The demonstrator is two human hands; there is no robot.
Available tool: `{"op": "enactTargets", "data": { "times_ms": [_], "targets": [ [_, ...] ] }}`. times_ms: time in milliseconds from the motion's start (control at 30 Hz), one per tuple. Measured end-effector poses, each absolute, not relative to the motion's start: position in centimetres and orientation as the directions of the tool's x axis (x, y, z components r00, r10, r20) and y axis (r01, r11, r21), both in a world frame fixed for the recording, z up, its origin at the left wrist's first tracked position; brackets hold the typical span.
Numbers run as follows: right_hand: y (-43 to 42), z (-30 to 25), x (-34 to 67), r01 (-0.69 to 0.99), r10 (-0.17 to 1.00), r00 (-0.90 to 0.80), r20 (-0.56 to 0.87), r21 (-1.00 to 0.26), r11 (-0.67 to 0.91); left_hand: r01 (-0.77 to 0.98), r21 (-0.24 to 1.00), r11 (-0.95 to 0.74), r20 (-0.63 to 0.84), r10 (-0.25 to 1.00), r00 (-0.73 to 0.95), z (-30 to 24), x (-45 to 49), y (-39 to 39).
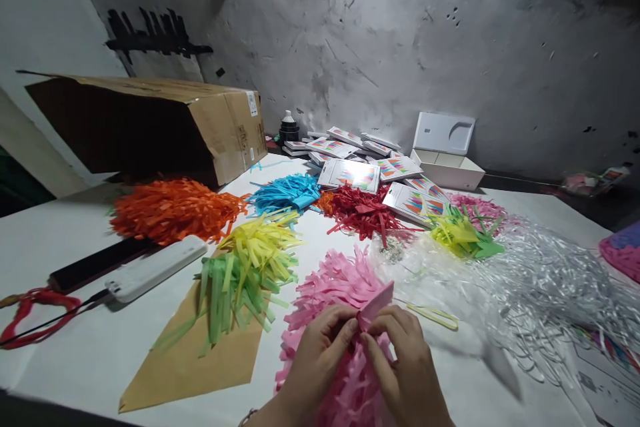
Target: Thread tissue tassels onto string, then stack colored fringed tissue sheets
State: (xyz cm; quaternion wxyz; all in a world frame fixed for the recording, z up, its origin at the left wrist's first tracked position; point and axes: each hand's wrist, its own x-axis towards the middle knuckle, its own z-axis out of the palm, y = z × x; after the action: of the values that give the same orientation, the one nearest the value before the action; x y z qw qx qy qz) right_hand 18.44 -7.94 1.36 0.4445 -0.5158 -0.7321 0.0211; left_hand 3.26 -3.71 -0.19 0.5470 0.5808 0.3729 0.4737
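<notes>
A cardboard box (230,127) lies open at eleven o'clock from the pink fringe (335,280) on a white table (80,360), with orange fringe (170,210) at ten o'clock and green fringe (227,293) nearer along that line. The left hand (315,350) pinches the pink fringe's band, thumb and fingers nearly closed; the right hand (407,357) pinches it just as tightly. The fringe spreads beneath both hands and toward twelve o'clock. Silver strands (555,273) tangle at two o'clock.
</notes>
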Motion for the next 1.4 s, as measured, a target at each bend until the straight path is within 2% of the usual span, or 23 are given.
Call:
{"op": "enactTargets", "data": {
  "times_ms": [67, 133, 333, 433, 600, 767, 967, 1100, 1267, 1400],
  "targets": [
    [-8.0, 0.9, 18.9, 0.711, 0.800, -0.044, 0.599, -0.543, 0.446, -0.063, 0.988, -0.141, 0.153, 0.952, 0.266, 0.0, 3.2, -3.7],
    [-8.1, 0.5, 19.3, 0.710, 0.792, -0.036, 0.609, -0.543, 0.449, -0.044, 0.988, -0.148, 0.154, 0.950, 0.271, 0.0, 3.1, -3.7],
    [-8.2, 1.0, 19.7, 0.767, 0.714, -0.160, 0.681, -0.370, 0.525, -0.040, 0.987, -0.157, 0.162, 0.943, 0.292, -0.2, 3.2, -3.6],
    [-8.2, 1.2, 19.6, 0.768, 0.716, -0.176, 0.676, -0.361, 0.530, -0.024, 0.982, -0.186, 0.185, 0.937, 0.297, -0.3, 3.2, -3.6],
    [-8.2, 1.0, 19.8, 0.689, 0.780, -0.063, 0.622, -0.538, 0.485, -0.007, 0.979, -0.206, 0.197, 0.930, 0.311, -0.5, 3.2, -3.6],
    [-7.9, 1.1, 20.0, 0.495, 0.906, 0.078, 0.416, -0.805, 0.327, 0.031, 0.971, -0.236, 0.215, 0.925, 0.313, -0.2, 3.2, -3.6],
    [-7.5, 1.1, 19.7, 0.411, 0.926, 0.090, 0.368, -0.860, 0.302, 0.081, 0.954, -0.287, 0.251, 0.918, 0.306, 0.2, 3.4, -3.8],
    [-7.5, 0.8, 19.5, 0.505, 0.875, 0.042, 0.482, -0.766, 0.397, 0.185, 0.905, -0.383, 0.316, 0.896, 0.311, 0.3, 3.5, -3.5],
    [-7.4, 0.7, 19.7, 0.779, 0.644, 0.000, 0.765, -0.404, 0.479, 0.348, 0.759, -0.550, 0.439, 0.827, 0.351, 0.6, 3.3, -3.1],
    [-7.8, 1.2, 19.1, 0.844, 0.600, -0.183, 0.779, -0.189, 0.502, 0.361, 0.706, -0.610, 0.499, 0.789, 0.359, 0.5, 3.3, -3.0]
  ]
}}
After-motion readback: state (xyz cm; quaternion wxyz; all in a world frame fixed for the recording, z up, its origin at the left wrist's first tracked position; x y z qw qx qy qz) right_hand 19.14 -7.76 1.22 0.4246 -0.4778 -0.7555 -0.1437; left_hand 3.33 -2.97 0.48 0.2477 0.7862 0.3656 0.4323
